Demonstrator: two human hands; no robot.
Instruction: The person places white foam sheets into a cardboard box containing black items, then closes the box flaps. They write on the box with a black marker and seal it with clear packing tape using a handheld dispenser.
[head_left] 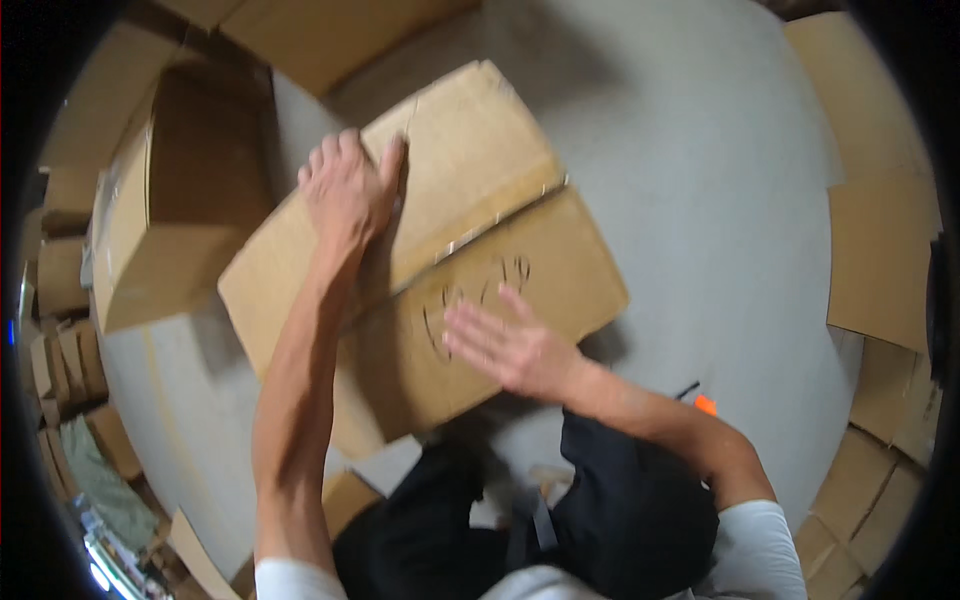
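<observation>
The floor point(700, 200) is smooth, grey and hard. On it, directly ahead of the person's knees, sits a rectangular carton point(465, 190) of matte brown cardboard. Its upper face carries two flat panels that meet at a straight diagonal seam point(470, 237); glossy strips show along this line. Dark, loose handwriting marks the nearer panel. To the left stands a second brown carton point(185, 275), box-shaped, with a deeply shaded side. The trousers point(635, 505) are of soft black fabric.

The central carton lies beneath both hands. The left hand point(348, 195) is laid flat on the farther panel near its left edge, thumb spread wide from the fingers. The right hand point(520, 350) is extended over the nearer panel, beside the handwriting, fingers close together and thumb apart; motion blur makes firm contact hard to confirm. Neither hand is closed around anything.

Count: two hands, one central carton, one seam, one shaded carton at left, one small bright orange item point(706, 405) right of the knees.
</observation>
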